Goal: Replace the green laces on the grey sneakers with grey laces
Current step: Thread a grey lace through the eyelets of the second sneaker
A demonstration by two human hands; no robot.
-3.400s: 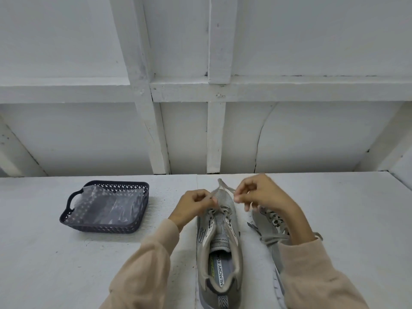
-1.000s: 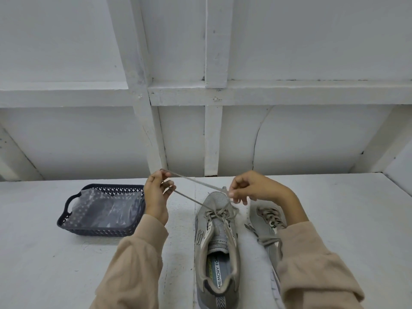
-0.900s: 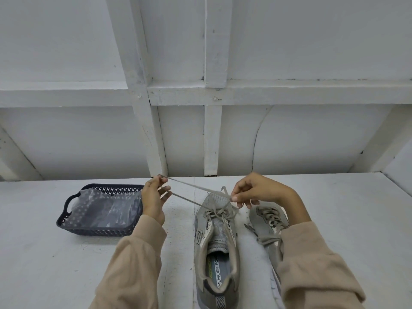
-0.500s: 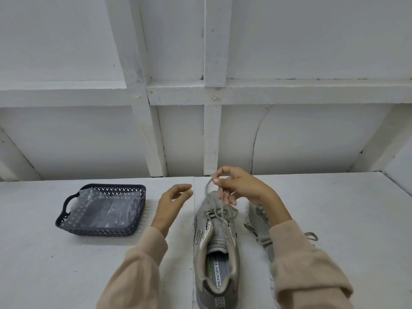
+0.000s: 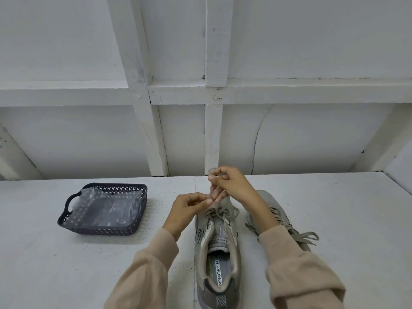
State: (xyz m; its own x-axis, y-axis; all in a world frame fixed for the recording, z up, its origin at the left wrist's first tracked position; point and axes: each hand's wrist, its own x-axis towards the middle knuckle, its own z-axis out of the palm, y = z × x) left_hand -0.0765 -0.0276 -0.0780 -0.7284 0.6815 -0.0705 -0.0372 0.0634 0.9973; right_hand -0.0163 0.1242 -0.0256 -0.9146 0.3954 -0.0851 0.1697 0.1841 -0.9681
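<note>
Two grey sneakers lie on the white table, toes pointing away from me. The left sneaker (image 5: 217, 253) is in front of me, its grey lace (image 5: 219, 214) bunched over the upper eyelets. My right hand (image 5: 229, 185) is raised above its toe and pinches a loop of that lace. My left hand (image 5: 189, 207) sits just below it, fingers curled and pinching the same lace. The right sneaker (image 5: 281, 217) lies partly behind my right forearm, with its grey lace tied.
A dark plastic basket (image 5: 66, 221) with a handle stands to the left on the table and holds a clear plastic bag (image 5: 104, 208). A white framed wall rises directly behind the table's far edge.
My left hand had pulled the lace ends out to the left, let them go, and has now come back to the lace. My right hand lifted a loop above the toe.
</note>
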